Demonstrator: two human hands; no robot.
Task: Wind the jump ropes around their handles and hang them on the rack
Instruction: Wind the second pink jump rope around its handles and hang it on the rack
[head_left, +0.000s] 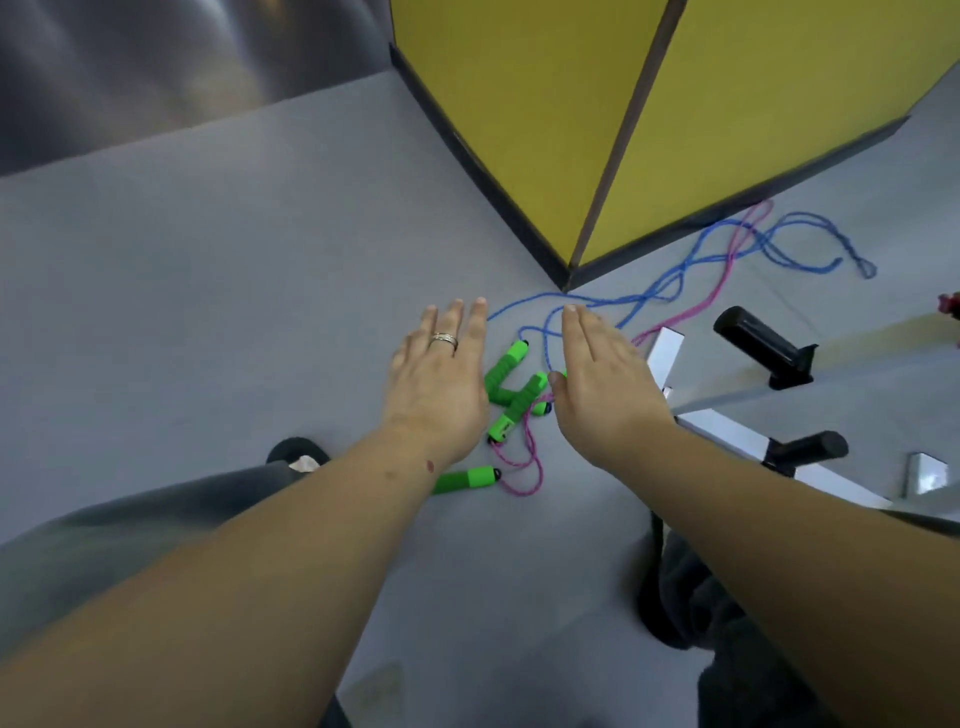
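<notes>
Left hand (441, 374) and right hand (597, 379) are held flat over the grey floor (208, 312), fingers straight, grasping nothing. Between them lie the green handles (506, 374), long axes slanting up to the right; one more handle (465, 479) lies nearly level. The blue rope (701, 260) and pink rope (727, 260) trail rightward past the yellow panels (519, 130). The metal rack (727, 431) stands at right.
</notes>
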